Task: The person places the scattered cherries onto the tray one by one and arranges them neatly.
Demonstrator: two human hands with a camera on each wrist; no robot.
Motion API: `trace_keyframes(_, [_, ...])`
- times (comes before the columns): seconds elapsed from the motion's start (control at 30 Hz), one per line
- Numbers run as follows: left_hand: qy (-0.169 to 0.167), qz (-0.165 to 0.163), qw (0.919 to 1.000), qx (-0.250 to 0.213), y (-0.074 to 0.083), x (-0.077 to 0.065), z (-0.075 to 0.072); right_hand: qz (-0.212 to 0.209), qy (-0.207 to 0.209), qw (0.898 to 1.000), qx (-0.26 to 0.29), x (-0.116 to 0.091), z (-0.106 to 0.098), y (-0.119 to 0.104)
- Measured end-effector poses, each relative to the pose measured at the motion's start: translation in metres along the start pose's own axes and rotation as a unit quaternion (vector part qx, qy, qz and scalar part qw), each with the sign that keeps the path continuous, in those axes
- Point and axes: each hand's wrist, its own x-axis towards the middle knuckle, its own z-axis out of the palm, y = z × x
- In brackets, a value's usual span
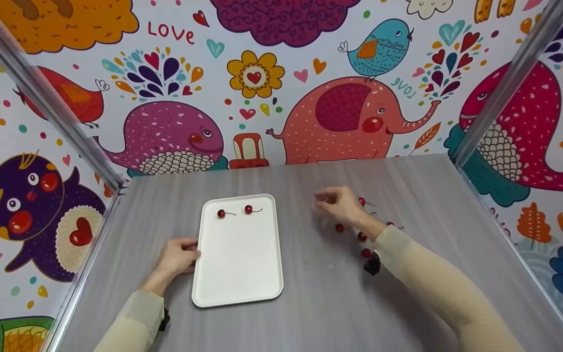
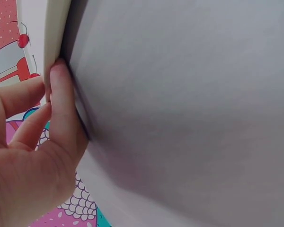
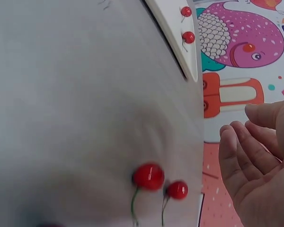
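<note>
A white rectangular tray [image 1: 240, 259] lies on the grey table, with two red cherries on stems, one cherry [image 1: 221, 213] beside another cherry [image 1: 248, 209], near its far end. My left hand [image 1: 179, 256] grips the tray's left edge; the left wrist view shows the thumb and fingers [image 2: 61, 90] pinching the rim. To the right of the tray, my right hand [image 1: 341, 205] hovers above the table, its fingers loosely bent with nothing between them. Several more cherries lie under and beside that hand and wrist, among them a cherry [image 3: 149, 176] and a smaller-looking cherry [image 3: 177, 189]; the forearm partly covers this group.
Behind the grey tabletop [image 1: 320, 303] stands a wall panel [image 1: 262, 117] printed with cartoon animals. Metal posts rise at both back corners, including the right post [image 1: 496, 93]. A black wrist device [image 1: 372, 264] shows below the right cuff.
</note>
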Motion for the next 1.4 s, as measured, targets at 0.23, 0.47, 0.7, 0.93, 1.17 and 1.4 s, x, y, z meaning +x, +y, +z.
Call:
trace_keyframes(0.23, [-0.003, -0.005, 1.0000, -0.008, 0.001, 0.000, -0.001, 0.029, 0.014, 0.999, 0.029, -0.013, -0.028, 0.019])
trace_keyframes(0.47, [-0.004, -0.003, 1.0000, 0.004, 0.002, 0.000, -0.002, 0.044, 0.044, 0.998, 0.016, -0.030, -0.058, 0.039])
trace_keyframes(0.7, [-0.001, -0.003, 0.9999, 0.016, 0.002, 0.000, -0.001, 0.056, 0.062, 0.997, -0.001, -0.046, -0.083, 0.059])
trace_keyframes(0.93, [-0.003, -0.003, 0.9998, 0.018, 0.003, 0.000, -0.003, 0.093, 0.057, 0.994, -0.028, -0.061, -0.106, 0.077])
trace_keyframes(1.17, [-0.004, -0.001, 0.9999, 0.015, 0.002, 0.001, -0.002, 0.102, 0.044, 0.992, -0.060, -0.075, -0.125, 0.098])
trace_keyframes(1.4, [-0.011, -0.009, 0.9999, 0.003, 0.002, 0.002, -0.003, 0.112, 0.042, 0.988, -0.101, -0.091, -0.135, 0.115])
